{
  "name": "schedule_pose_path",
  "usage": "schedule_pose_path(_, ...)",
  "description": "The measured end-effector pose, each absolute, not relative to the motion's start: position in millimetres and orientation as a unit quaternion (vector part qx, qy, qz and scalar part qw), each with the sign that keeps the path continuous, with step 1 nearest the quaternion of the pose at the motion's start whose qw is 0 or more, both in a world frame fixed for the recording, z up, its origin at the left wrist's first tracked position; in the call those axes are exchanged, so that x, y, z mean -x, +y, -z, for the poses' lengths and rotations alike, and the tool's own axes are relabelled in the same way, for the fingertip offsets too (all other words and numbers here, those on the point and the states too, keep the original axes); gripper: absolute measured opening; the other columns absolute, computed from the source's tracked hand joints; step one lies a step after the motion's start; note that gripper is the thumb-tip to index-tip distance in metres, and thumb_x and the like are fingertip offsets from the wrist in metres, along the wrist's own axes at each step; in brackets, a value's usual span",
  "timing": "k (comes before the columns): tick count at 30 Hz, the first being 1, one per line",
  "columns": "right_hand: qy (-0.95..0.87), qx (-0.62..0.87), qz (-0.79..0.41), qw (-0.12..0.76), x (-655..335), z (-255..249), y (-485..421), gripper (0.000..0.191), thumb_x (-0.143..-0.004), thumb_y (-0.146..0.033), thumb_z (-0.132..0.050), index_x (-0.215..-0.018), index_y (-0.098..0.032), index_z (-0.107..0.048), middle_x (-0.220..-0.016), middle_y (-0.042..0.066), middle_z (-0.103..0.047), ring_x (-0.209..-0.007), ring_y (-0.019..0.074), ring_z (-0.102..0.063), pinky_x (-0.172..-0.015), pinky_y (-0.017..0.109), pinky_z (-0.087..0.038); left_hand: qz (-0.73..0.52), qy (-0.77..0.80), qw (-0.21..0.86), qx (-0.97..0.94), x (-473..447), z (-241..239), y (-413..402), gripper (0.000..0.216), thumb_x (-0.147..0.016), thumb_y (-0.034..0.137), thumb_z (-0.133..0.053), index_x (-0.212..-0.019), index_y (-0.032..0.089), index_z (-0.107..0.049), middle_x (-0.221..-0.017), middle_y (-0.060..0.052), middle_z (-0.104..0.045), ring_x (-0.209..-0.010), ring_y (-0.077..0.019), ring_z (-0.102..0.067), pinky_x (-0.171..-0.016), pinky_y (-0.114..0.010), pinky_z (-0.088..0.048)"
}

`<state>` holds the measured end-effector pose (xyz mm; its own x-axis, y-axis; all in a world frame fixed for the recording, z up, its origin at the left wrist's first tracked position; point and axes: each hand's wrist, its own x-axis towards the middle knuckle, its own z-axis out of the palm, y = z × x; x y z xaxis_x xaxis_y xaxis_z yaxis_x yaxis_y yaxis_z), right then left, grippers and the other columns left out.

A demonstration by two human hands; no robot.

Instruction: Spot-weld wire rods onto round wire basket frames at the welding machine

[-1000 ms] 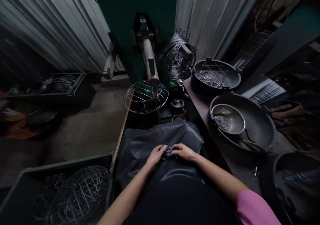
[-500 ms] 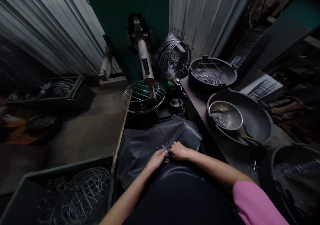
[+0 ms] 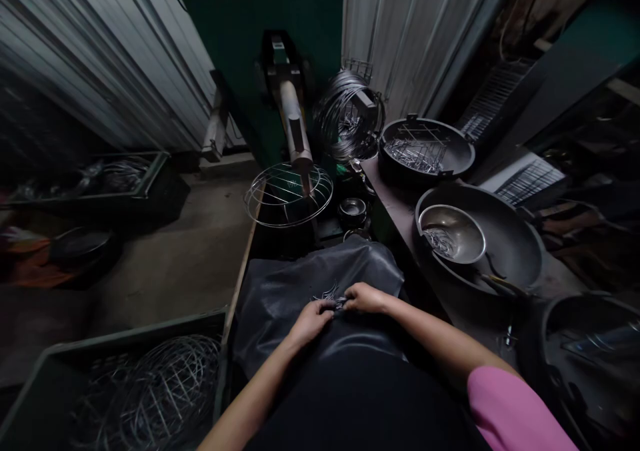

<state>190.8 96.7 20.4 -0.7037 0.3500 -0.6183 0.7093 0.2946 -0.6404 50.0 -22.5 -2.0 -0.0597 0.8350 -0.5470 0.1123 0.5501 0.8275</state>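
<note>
Short bent wire pieces [image 3: 327, 293] lie in a small heap on the dark sheet [image 3: 280, 297] over my lap. My left hand [image 3: 311, 319] is closed at the heap's near edge, thumb and fingers pinched on wire pieces. Just to its right, my right hand [image 3: 364, 298] pinches at wire pieces too, its fingertips close to the left ones. How many pieces each hand grips is too small to tell. Ahead of the sheet, a round wire rack [image 3: 289, 195] rests around the lower end of a machine arm [image 3: 295, 124].
On the right bench, a steel bowl [image 3: 467, 234] with bent wires sits in a wide black pan [image 3: 520, 237], beside pliers [image 3: 503, 283]. Behind it stands another pan [image 3: 457, 151] holding wire parts. A wire coil [image 3: 333, 121] hangs ahead. At lower left, a crate [image 3: 55, 371] holds round wire racks.
My right hand has shifted slightly right, opening a small gap between the hands where wire pieces show. The left hand has moved slightly left.
</note>
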Motion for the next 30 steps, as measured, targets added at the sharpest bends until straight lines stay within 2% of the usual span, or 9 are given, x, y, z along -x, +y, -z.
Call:
schedule_pose_path(2, 0.707, -0.378, 0.570, 0.179, -195, -18, 101, 0.006, -0.075, -0.016, -0.056, -0.072, -0.015, -0.061, -0.045, -0.008, -0.048, -0.040, 0.0060, -0.043, -0.041, 0.017, -0.030, -0.291, 0.671, 0.553, -0.399, -48, 2, -20, 0.038, -0.067, 0.018, -0.049, -0.100, 0.015, -0.067, -0.093, -0.005, -0.069, -0.092, -0.0212, -0.059, -0.084, -0.029, -0.043)
schedule_pose_path(6, 0.590, -0.394, 0.689, 0.147, -198, -10, 99, 0.008, -0.076, -0.013, -0.050, -0.071, -0.015, -0.056, -0.059, -0.006, -0.058, -0.037, 0.0024, -0.045, -0.035, 0.015, -0.026, -0.283, 0.685, 0.502, -0.445, -46, 4, -14, 0.041, -0.072, 0.016, -0.044, -0.108, 0.015, -0.065, -0.108, -0.007, -0.066, -0.103, -0.0215, -0.057, -0.093, -0.030, -0.038)
schedule_pose_path(13, 0.566, -0.368, 0.715, 0.183, -202, 6, 83, 0.011, -0.077, -0.009, -0.047, -0.071, -0.014, -0.055, -0.059, -0.006, -0.058, -0.039, 0.0024, -0.048, -0.034, 0.013, -0.029, -0.285, 0.686, 0.506, -0.437, -36, 12, -9, 0.037, -0.075, 0.017, -0.044, -0.106, 0.013, -0.064, -0.111, -0.010, -0.064, -0.105, -0.0209, -0.056, -0.096, -0.031, -0.036)
schedule_pose_path(16, 0.548, -0.367, 0.740, 0.133, -202, -2, 87, 0.011, -0.079, -0.012, -0.046, -0.078, -0.014, -0.057, -0.062, -0.006, -0.059, -0.040, 0.0019, -0.048, -0.035, 0.013, -0.030, -0.367, 0.638, 0.570, -0.365, -37, 13, -10, 0.039, -0.077, 0.029, -0.050, -0.110, 0.014, -0.063, -0.113, -0.011, -0.063, -0.105, -0.0231, -0.056, -0.094, -0.035, -0.039)
schedule_pose_path(19, 0.533, -0.363, 0.756, 0.113, -199, -9, 89, 0.011, -0.078, -0.015, -0.048, -0.081, -0.014, -0.058, -0.064, -0.005, -0.060, -0.039, 0.0011, -0.047, -0.034, 0.012, -0.028, -0.456, 0.580, 0.605, -0.299, -46, 8, -12, 0.052, -0.079, 0.049, -0.048, -0.118, 0.016, -0.058, -0.122, -0.011, -0.058, -0.114, -0.0251, -0.051, -0.096, -0.038, -0.038)
schedule_pose_path(21, 0.523, -0.371, 0.758, 0.121, -196, -12, 87, 0.009, -0.078, -0.016, -0.049, -0.078, -0.014, -0.058, -0.063, -0.005, -0.061, -0.038, 0.0012, -0.046, -0.033, 0.012, -0.024, -0.462, 0.564, 0.607, -0.317, -55, 4, -13, 0.057, -0.079, 0.056, -0.045, -0.120, 0.019, -0.057, -0.128, -0.010, -0.053, -0.121, -0.0239, -0.044, -0.103, -0.037, -0.030)
schedule_pose_path(24, 0.518, -0.378, 0.756, 0.132, -194, -13, 82, 0.010, -0.077, -0.016, -0.048, -0.072, -0.013, -0.056, -0.063, -0.004, -0.060, -0.038, 0.0018, -0.046, -0.033, 0.013, -0.023, -0.440, 0.551, 0.611, -0.361, -64, 3, -15, 0.058, -0.080, 0.058, -0.043, -0.124, 0.023, -0.053, -0.135, -0.007, -0.045, -0.128, -0.0216, -0.035, -0.108, -0.035, -0.020)
schedule_pose_path(27, 0.563, -0.386, 0.721, 0.116, -198, -16, 89, 0.012, -0.080, -0.017, -0.047, -0.081, -0.014, -0.058, -0.065, -0.003, -0.060, -0.039, 0.0033, -0.046, -0.035, 0.015, -0.026, -0.503, 0.532, 0.614, -0.295, -60, 7, -13, 0.064, -0.080, 0.061, -0.040, -0.130, 0.022, -0.045, -0.137, -0.011, -0.042, -0.127, -0.0232, -0.037, -0.104, -0.039, -0.028)
schedule_pose_path(30, 0.711, -0.415, 0.568, 0.024, -209, -17, 110, 0.016, -0.084, -0.020, -0.044, -0.088, -0.015, -0.058, -0.076, 0.001, -0.063, -0.053, 0.0083, -0.055, -0.047, 0.019, -0.038, -0.591, 0.540, 0.563, -0.204, -35, 8, -8, 0.065, -0.076, 0.062, -0.044, -0.125, 0.018, -0.049, -0.130, -0.016, -0.048, -0.120, -0.0264, -0.045, -0.095, -0.040, -0.038)
